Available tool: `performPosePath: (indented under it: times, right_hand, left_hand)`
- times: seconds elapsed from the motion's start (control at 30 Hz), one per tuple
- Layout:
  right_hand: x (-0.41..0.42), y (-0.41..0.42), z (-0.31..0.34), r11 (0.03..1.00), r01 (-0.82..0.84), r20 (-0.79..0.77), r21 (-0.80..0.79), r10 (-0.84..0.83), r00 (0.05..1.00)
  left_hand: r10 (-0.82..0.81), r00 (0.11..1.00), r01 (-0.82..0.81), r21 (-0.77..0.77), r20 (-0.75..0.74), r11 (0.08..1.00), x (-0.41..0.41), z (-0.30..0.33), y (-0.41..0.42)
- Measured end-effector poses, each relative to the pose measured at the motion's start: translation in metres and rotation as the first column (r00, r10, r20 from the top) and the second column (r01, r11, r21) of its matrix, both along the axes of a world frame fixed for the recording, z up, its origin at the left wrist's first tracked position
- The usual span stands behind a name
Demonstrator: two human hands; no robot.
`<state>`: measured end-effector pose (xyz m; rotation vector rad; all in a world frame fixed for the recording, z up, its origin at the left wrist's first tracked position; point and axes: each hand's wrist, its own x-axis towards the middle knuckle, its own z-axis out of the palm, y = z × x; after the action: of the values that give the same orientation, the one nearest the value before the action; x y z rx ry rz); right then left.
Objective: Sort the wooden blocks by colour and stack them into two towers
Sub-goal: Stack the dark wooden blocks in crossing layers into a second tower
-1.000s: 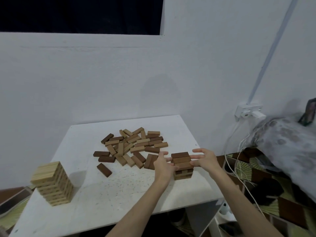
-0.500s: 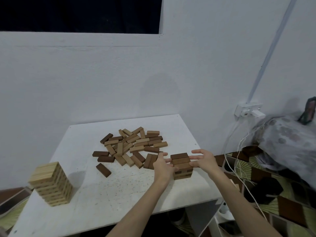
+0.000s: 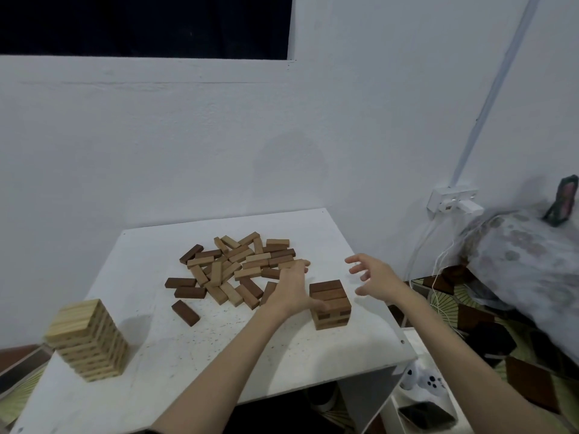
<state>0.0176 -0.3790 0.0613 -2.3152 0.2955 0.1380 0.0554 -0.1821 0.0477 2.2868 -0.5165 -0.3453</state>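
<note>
A short brown tower stands near the right edge of the white table. My left hand hovers just left of it, fingers stretched toward the loose pile of brown and tan blocks, and holds nothing. My right hand floats to the right of the tower, fingers spread and loosely bent, empty. A taller tower of light blocks stands at the table's front left. One dark block lies apart in front of the pile.
A white wall runs behind the table. To the right are a wall socket with white cables, a patterned bundle, a game controller and a phone on a low shelf.
Both hands have left the sides of the brown tower. My left hand moved up toward the pile and my right hand drew away to the right with its fingers spread.
</note>
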Motion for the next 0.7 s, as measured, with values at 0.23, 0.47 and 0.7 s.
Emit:
performPosePath:
  times: [0.23, 0.47, 0.7]
  right_hand:
    - [0.016, 0.013, -0.006, 0.816, -0.385, -0.281, -0.431, 0.283, 0.917]
    - [0.026, 0.011, -0.025, 0.762, -0.414, -0.275, -0.498, 0.314, 0.909]
    - [0.027, 0.013, -0.025, 0.771, -0.409, -0.277, -0.488, 0.307, 0.91]
  left_hand:
    - [-0.186, 0.98, 0.149, 0.357, 0.072, 0.922, 0.002, -0.007, -0.013]
    - [-0.184, 0.972, 0.11, 0.41, 0.145, 0.906, 0.003, -0.013, -0.018]
    - [-0.189, 0.967, 0.104, 0.411, 0.172, 0.906, 0.004, -0.015, -0.02]
